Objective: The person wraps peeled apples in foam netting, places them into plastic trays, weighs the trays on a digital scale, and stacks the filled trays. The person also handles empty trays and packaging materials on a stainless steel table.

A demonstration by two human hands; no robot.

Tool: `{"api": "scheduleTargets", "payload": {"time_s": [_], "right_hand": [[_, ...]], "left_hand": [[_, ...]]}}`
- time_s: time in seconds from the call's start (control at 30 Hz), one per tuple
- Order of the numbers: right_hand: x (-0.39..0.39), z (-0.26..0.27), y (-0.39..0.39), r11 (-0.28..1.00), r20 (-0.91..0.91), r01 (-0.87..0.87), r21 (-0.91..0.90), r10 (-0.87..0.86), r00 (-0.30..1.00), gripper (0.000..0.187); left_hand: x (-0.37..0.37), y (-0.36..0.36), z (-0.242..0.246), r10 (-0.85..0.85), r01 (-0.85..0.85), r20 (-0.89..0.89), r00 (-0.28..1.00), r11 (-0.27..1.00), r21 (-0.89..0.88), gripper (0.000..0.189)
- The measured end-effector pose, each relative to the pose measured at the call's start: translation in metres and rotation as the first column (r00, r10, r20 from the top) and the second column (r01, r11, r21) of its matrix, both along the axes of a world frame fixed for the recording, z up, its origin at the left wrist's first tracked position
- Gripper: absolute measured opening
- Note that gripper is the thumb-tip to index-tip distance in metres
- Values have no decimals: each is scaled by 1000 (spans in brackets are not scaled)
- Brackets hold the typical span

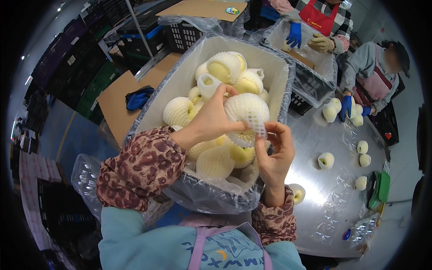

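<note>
Over a lined crate (pixel 270 60), my left hand (pixel 212 118) grips a pale yellow fruit in a white foam net sleeve (pixel 246 106), its fingers around the far side and the thumb in front. My right hand (pixel 276 152) pinches the loose edge of the same foam sleeve (pixel 257 125) between thumb and fingers. Part of the fruit is hidden by the sleeve and my fingers. Below it and beyond it, several foam-netted fruits (pixel 216 162) are heaped in the crate. One sleeve (pixel 208 84) at the heap's middle shows an open end.
A metal table (pixel 303 212) at right bears netted fruits (pixel 326 160), clear plastic trays (pixel 342 185) and a green holder (pixel 378 190). Two co-workers stand beyond, one gloved hand (pixel 346 108) at fruits. A second lined crate (pixel 324 74), cardboard (pixel 114 101) and blue gloves (pixel 139 98) lie around.
</note>
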State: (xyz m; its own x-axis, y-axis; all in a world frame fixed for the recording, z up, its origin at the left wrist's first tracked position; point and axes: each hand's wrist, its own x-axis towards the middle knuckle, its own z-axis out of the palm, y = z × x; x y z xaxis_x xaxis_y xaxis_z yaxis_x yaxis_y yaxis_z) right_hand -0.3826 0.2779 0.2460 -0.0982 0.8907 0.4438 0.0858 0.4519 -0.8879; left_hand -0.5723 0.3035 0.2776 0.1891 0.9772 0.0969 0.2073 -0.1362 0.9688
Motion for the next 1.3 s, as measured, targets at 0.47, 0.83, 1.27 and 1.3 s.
{"api": "scheduleTargets", "payload": {"time_s": [0.47,0.83,1.27,1.3], "right_hand": [[-1,-2,4,996,0,16,-85,-16,1000,31],[-1,-6,8,994,-169,1,-109,-19,985,44],[3,-6,5,992,-69,-25,-126,17,997,33],[1,-5,4,992,-67,-40,-123,32,997,32]], "left_hand": [[1,9,-15,86,88,404,911,915,-393,53],[2,34,-44,284,-213,89,955,860,-463,89],[-16,60,-41,227,-171,-492,841,973,157,99],[-27,63,-42,411,-290,-525,745,909,299,100]]}}
